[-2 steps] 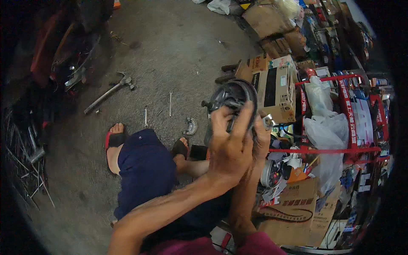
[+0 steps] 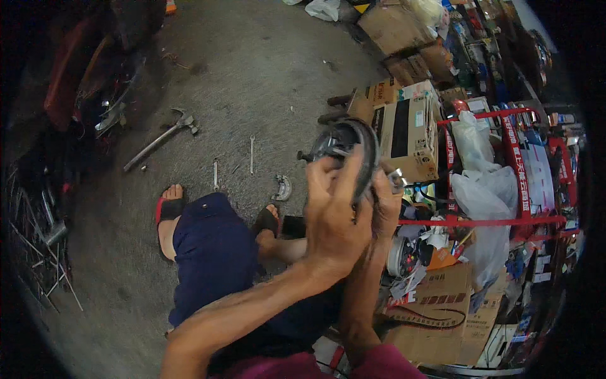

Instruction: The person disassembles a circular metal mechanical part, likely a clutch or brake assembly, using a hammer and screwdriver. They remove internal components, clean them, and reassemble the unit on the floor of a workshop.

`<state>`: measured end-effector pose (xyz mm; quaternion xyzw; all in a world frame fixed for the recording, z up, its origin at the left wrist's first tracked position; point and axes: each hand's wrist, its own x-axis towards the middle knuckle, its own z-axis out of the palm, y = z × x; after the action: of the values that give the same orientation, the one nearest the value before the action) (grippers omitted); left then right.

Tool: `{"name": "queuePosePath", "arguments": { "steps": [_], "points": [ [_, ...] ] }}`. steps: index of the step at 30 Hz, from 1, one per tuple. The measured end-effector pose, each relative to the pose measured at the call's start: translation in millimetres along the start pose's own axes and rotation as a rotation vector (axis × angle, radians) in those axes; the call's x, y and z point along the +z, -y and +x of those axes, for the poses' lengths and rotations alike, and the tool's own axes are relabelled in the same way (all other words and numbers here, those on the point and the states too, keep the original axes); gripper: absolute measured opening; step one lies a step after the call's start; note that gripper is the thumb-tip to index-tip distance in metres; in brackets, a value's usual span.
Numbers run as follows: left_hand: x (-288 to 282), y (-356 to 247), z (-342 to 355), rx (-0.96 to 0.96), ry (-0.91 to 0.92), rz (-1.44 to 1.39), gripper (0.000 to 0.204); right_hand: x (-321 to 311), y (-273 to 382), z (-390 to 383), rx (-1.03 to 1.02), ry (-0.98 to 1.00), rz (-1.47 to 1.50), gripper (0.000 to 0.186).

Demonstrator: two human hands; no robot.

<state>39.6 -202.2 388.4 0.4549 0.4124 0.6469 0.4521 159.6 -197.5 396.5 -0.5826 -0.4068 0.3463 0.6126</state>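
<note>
Both hands are up in front of me around a round black drum brake [image 2: 364, 136], with metal parts inside its rim and a short stud poking out at its left. My left hand [image 2: 336, 221] reaches into its open face, thumb and fingers bent onto the inner parts; the fingertips are slightly blurred. Behind it, my right hand [image 2: 386, 202] grips the lower right side, partly covered by the left hand. A small shiny metal piece [image 2: 396, 179] shows beside the right fingers. On the floor below lies a curved brake shoe [image 2: 282, 187].
A hammer [image 2: 158, 144] and two slim wrenches [image 2: 252, 155] lie on the concrete floor. Cardboard boxes [image 2: 413, 142] and a red-framed rack [image 2: 486, 222] with plastic bags crowd the right. Metal rods [image 2: 53, 265] lie scattered at far left. My knee and sandalled feet are below.
The left hand and its fingers have shifted slightly left at the drum brake's inner parts. The drum brake has turned a little; both hands keep hold of it.
</note>
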Motion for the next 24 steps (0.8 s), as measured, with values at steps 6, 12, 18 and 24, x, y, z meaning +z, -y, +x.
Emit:
{"name": "queuePosePath", "arguments": {
  "steps": [6, 12, 18, 24],
  "points": [
    [-4.4, 16.4, 6.2, -0.237, -0.074, -0.234, 0.056, 26.3, 9.2, -7.3, -0.050, -0.048, -0.363, 0.019],
    [-6.9, 12.7, 11.2, -0.447, -0.028, -0.326, 0.059, 25.8, 11.4, -9.5, 0.002, -0.030, -0.385, 0.019],
    [-4.8, 13.4, 5.3, -0.704, 0.009, -0.525, 0.054, 13.8, 1.5, -8.3, -0.027, 0.010, -0.392, 0.015],
    [1.4, 23.9, 3.8, -0.865, -0.103, -0.646, 0.054, 2.2, -3.9, -6.8, -0.002, 0.086, -0.365, 0.015]
  ]
}}
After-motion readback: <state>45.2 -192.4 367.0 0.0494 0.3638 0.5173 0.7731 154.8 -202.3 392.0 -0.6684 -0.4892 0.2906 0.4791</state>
